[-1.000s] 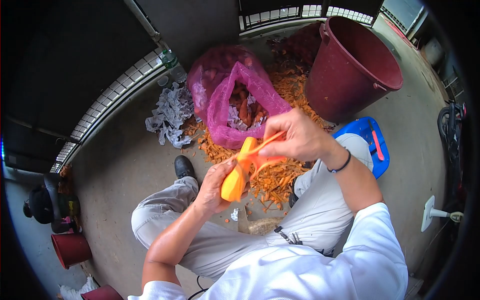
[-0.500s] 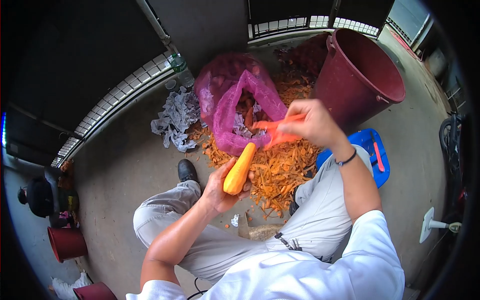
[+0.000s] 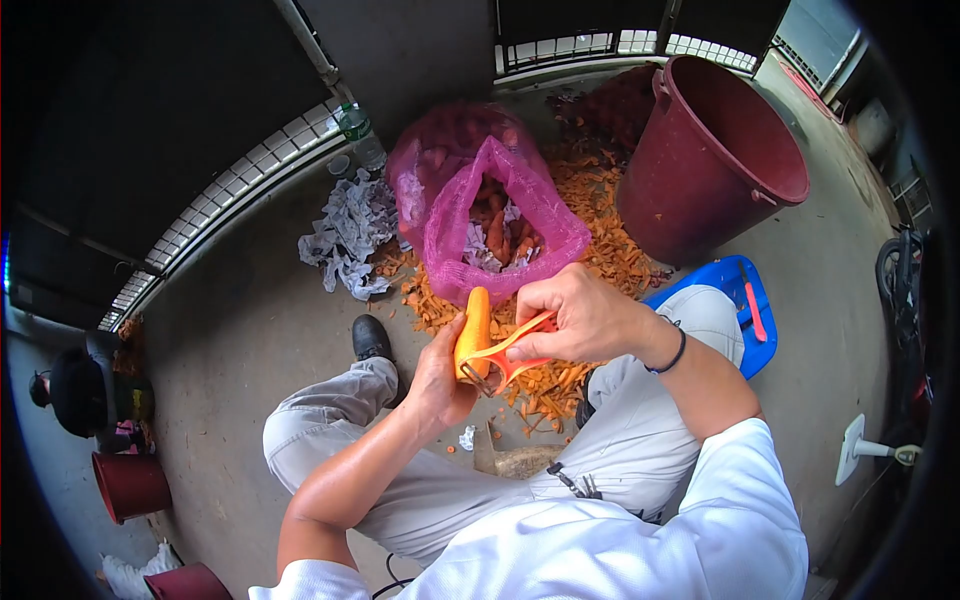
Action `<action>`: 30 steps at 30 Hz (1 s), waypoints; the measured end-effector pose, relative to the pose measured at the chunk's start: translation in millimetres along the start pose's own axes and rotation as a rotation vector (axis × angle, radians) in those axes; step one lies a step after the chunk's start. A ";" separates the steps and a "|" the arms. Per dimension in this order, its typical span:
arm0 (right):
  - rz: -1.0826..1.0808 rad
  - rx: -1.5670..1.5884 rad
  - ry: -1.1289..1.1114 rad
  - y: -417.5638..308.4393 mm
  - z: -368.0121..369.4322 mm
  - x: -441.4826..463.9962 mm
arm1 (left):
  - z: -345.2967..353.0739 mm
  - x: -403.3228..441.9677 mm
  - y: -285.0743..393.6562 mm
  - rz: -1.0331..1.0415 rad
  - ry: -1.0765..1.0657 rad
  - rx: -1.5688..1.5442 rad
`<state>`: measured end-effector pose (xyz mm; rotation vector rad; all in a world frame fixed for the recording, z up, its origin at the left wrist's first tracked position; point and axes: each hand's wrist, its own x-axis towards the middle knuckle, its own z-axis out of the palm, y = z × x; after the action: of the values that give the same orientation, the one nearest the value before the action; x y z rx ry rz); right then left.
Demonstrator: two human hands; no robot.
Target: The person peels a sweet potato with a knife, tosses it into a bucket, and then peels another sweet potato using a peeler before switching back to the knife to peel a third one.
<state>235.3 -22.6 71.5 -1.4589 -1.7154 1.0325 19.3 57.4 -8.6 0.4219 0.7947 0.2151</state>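
Note:
My left hand (image 3: 440, 378) is wrapped round a peeled orange carrot (image 3: 476, 322), whose narrower end points away from me. In my right hand (image 3: 580, 318) is an orange Y-shaped peeler (image 3: 505, 358), its blade end against the lower part of the carrot. Beyond my hands stands an open pink mesh sack (image 3: 455, 265) holding carrots (image 3: 497, 235) and crumpled paper. Orange peelings (image 3: 600, 215) lie heaped on the floor around the sack and beneath my hands.
A large dark red bin (image 3: 660, 190) stands at the back right. Right of my knee is a blue plastic stool (image 3: 735, 280) with a pinkish-red tool (image 3: 754, 312) on it. Crumpled paper (image 3: 350, 235) and a plastic bottle (image 3: 362, 135) are left of the sack.
My right hand has come down and toward me, bringing the peeler from above the peelings onto the carrot. The carrot has turned more upright in my left hand.

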 end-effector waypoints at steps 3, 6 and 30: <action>-0.097 -0.017 0.029 5.0 12.5 2.2 | -6.0 5.4 -2.8 0.019 -0.018 -0.056; -0.207 -0.049 0.099 4.6 19.0 2.3 | -7.1 5.4 -6.6 0.068 0.017 -0.013; 0.883 0.279 1.362 244.1 -52.5 -320.6 | -19.8 3.3 1.1 0.194 -0.268 0.183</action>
<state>449.6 -313.6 -114.3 -1.9886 0.0496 0.3327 7.1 65.1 -22.6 0.6863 0.5110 0.2611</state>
